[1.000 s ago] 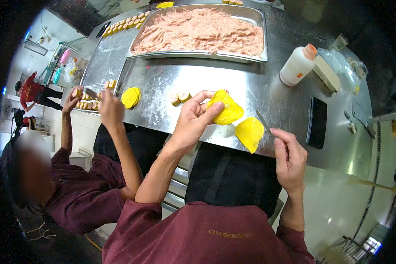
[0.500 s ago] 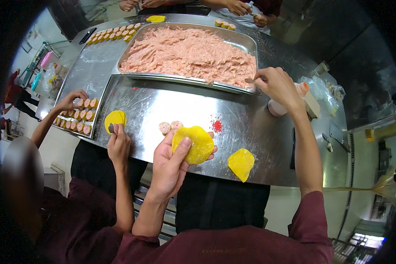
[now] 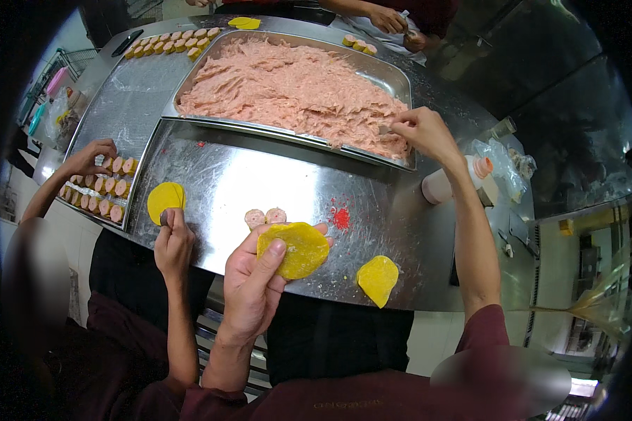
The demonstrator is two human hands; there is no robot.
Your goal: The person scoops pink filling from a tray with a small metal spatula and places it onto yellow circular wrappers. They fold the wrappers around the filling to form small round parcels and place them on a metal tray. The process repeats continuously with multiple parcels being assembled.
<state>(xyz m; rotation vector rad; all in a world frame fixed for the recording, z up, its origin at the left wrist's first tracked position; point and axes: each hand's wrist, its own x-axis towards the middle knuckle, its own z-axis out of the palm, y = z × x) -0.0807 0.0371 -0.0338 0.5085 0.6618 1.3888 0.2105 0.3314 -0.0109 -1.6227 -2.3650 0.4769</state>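
at tray rim (image 3: 260, 128), right hand (image 3: 426, 135)

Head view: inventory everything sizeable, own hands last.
Metal table: one, silver, centre
Rectangular metal pan: one, silver, far centre
Minced filling: one mass, pink, in pan
Shallow metal tray: one, silver, left
Filled pieces: many, yellow-pink, tray and table
Flat round wrappers: several, yellow, left hand, table
Plastic bottle: one, white, right
Plastic bag: clear, right, count unclear
Co-workers' hands: several, left and far
Left hand: one, holding wrapper
Right hand: one, holding small metal tool
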